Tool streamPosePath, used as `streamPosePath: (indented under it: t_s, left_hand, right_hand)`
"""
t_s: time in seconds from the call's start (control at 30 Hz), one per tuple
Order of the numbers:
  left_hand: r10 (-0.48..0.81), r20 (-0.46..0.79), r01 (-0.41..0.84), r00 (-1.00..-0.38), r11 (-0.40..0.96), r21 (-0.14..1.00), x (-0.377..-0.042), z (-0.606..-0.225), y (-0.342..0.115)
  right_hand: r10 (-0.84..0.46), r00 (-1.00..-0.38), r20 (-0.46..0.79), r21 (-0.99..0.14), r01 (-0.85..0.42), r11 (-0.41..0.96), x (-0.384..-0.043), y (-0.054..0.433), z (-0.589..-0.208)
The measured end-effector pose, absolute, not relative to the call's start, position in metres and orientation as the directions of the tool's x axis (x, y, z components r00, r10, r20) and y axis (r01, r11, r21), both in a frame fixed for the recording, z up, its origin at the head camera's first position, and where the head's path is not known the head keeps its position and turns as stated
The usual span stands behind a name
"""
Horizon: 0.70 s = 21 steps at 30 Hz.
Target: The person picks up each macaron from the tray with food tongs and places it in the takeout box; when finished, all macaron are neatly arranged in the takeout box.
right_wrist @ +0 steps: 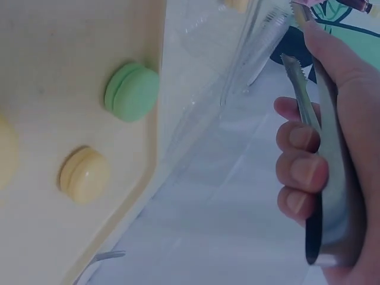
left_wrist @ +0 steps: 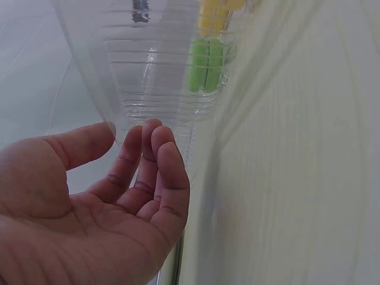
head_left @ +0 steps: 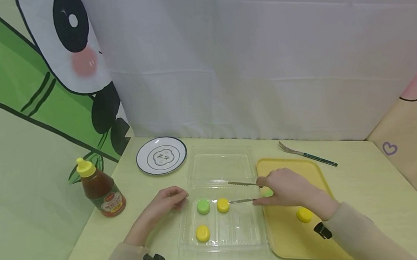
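Head view, right hand: the right of the two hands (head_left: 283, 187) grips metal tongs (head_left: 241, 183), their arms spread apart, one tip just beside the rear yellow macaron (head_left: 223, 205).
Head view, left hand: the left hand (head_left: 170, 198) is at the left edge of the clear plastic box (head_left: 248, 226), fingers bent.
Head view, box contents: a green macaron (head_left: 203, 206) left of the rear yellow one, and a front yellow macaron (head_left: 202, 233).
Head view, tray: right of the box, the yellow tray (head_left: 290, 239) carries another green macaron (head_left: 267, 192), partly hidden, and another yellow one (head_left: 304, 214).
Head view, around: plate (head_left: 161, 156), fork (head_left: 307, 154) and sauce bottle (head_left: 102, 188) stand or lie on the worktop (head_left: 373, 198).
Left wrist view, grip: thumb and curled fingers pinch the box's rim.
Right wrist view, grip: fingers wrap the tongs, whose tips are apart.
Right wrist view, tray: green and pale yellow macarons; another is cut off at the left.
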State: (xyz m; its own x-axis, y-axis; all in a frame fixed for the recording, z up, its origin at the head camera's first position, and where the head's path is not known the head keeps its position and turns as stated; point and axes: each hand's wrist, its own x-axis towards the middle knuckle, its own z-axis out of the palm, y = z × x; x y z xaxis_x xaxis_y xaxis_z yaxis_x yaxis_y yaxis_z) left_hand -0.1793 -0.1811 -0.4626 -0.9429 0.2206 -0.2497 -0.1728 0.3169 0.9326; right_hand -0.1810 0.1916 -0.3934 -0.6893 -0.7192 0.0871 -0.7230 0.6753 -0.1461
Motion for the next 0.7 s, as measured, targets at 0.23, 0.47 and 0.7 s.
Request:
streamPosePath:
  t_s: [0.23, 0.47, 0.7]
  left_hand:
    - [0.222, -0.244, -0.168, -0.944, 0.314, 0.934, -0.178, -0.463, -0.181]
    - [0.227, -0.241, -0.164, -0.944, 0.311, 0.936, -0.179, -0.464, -0.182]
    - [0.225, -0.243, -0.165, -0.944, 0.316, 0.934, -0.179, -0.463, -0.181]
  right_hand:
    - [-0.693, -0.711, 0.117, -0.156, -0.702, 0.695, -0.18, 0.206, -0.383]
    - [-0.661, -0.74, 0.124, -0.117, -0.672, 0.731, -0.18, 0.224, -0.382]
    - [-0.639, -0.761, 0.117, -0.134, -0.649, 0.749, -0.176, 0.243, -0.381]
